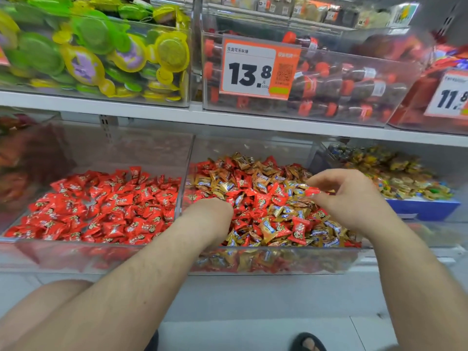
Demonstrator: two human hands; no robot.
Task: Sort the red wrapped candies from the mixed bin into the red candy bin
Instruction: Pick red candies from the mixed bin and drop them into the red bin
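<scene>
The mixed bin (278,259), a clear box in the middle of the lower shelf, holds red and gold wrapped candies heaped together. Left of it the red candy bin (76,254) holds only red wrapped candies (106,206). My left hand (212,211) is pushed down into the left part of the mixed pile, fingers curled under and hidden, so its contents cannot be made out. My right hand (352,196) hovers over the right part of the pile, thumb and forefinger pinched on one red wrapped candy (312,191).
A bin of yellow mixed sweets (395,171) on a blue base stands to the right. The upper shelf (157,114) carries clear bins of green-yellow sweets (96,46) and bottle-shaped candies, with an orange price tag (258,68). My sandalled foot (307,342) shows on the floor.
</scene>
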